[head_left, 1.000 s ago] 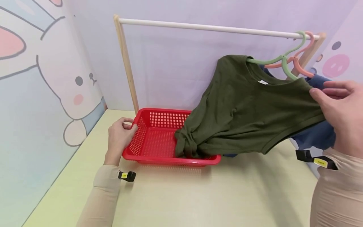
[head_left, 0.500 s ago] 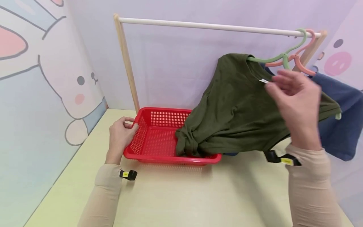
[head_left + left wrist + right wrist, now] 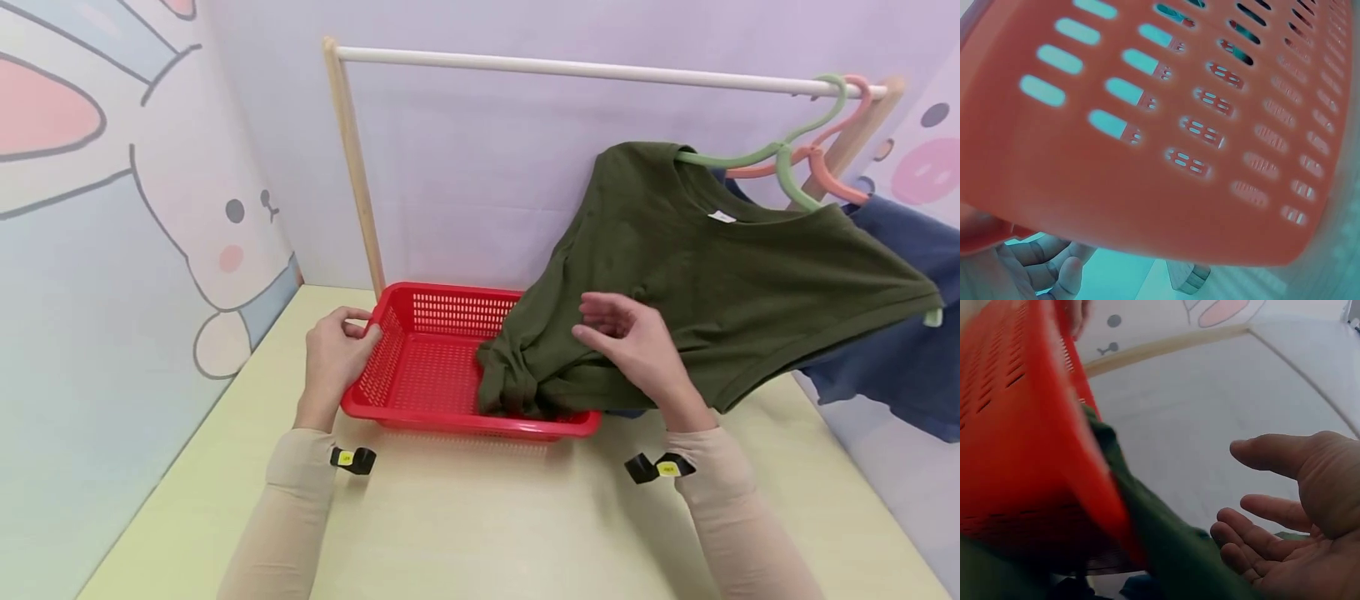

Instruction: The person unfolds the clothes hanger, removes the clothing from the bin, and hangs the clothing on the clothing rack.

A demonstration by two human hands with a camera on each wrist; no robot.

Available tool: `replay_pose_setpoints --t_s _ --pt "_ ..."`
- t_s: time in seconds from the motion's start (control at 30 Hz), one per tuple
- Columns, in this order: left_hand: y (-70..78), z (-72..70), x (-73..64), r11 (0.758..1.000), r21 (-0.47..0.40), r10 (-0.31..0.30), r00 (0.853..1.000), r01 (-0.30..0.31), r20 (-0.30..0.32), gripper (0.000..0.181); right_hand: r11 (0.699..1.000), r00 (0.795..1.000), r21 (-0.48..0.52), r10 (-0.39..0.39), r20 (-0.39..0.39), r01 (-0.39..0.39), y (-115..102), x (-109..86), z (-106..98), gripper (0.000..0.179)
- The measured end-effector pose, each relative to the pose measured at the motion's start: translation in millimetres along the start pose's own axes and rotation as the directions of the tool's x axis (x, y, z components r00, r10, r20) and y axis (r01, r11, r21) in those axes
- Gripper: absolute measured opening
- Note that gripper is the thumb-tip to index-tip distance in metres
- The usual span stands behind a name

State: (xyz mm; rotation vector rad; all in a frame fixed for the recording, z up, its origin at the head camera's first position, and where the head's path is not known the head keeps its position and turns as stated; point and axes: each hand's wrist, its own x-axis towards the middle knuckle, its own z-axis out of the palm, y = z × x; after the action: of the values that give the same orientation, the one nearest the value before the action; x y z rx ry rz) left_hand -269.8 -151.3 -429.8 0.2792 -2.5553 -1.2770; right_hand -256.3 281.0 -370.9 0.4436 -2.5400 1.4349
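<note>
My left hand grips the left rim of a red plastic basket with slotted walls. A dark green shirt hangs at the right on a green hanger, its lower end bunched inside the basket's right part. In front of that shirt is my right hand, fingers loosely extended and holding nothing. The right wrist view shows this hand with thumb and fingers apart, beside the green cloth that crosses the basket rim. The left wrist view shows fingers below the basket wall.
A white rail on wooden posts spans the back. Behind the green shirt a blue garment hangs on a pink hanger. Cartoon-printed walls stand on both sides of the pale yellow table.
My right hand has let go of the shirt's right shoulder and moved left and down to the shirt's lower front. The left hand stays on the basket rim.
</note>
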Motion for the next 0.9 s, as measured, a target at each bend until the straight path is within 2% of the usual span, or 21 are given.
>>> replay_pose_setpoints --t_s 0.2,0.37,0.5,0.7,0.9 --pt "0.5 2.0 1.4 1.000 -0.003 0.012 1.000 -0.012 0.006 0.040 0.992 0.994 -0.115 0.067 0.084 -0.057 24 -7.1 6 0.054" --pt "-0.8 2.8 -1.6 1.000 -0.010 0.005 1.000 -0.005 0.004 0.041 0.981 0.985 -0.192 0.070 0.158 -0.038 28 -10.1 5 0.051" --pt "-2.2 2.5 -2.8 1.000 -0.012 -0.011 1.000 0.011 0.000 0.041 0.971 0.980 -0.236 0.076 0.182 -0.032 30 -9.6 4 0.047" --pt "-2.2 3.4 -1.0 1.000 -0.008 -0.017 1.000 0.017 -0.005 0.039 0.960 0.985 -0.275 0.096 0.146 -0.053 31 -10.1 6 0.039" --pt "-0.2 2.9 0.3 1.000 0.000 -0.021 1.000 0.021 -0.010 0.039 0.951 0.998 -0.309 0.030 0.049 -0.013 34 -8.2 12 0.020"
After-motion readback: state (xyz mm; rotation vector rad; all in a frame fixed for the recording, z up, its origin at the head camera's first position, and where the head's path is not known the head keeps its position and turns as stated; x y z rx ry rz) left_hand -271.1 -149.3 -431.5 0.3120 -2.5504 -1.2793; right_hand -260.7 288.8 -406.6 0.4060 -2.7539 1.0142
